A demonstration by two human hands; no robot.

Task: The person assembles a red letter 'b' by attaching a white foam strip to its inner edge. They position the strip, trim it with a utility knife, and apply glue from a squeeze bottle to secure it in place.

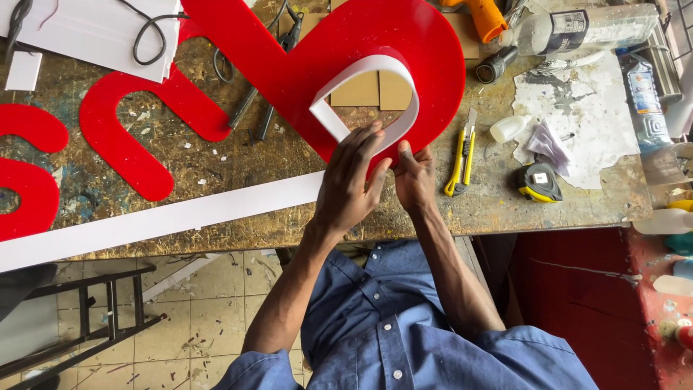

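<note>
Both grips pinched on white strip [364,76]: left hand [351,184], right hand [414,177], strip curled inside red letter [433,58].

The red letter [404,43] is glossy, smooth plastic; the white strip [166,220] looks matt, probably plastic sheet. The counter [238,155] is rough, scarred, paint-flecked wood. The shirt [404,339] is blue cloth.

Lighting: bright, even daylight; shadows soft and short. Mild sheen on the glossy red plastic letter [303,65]. Focus sharp throughout; slight wide-angle bending along the worn wooden workbench [216,159] edges.
</note>
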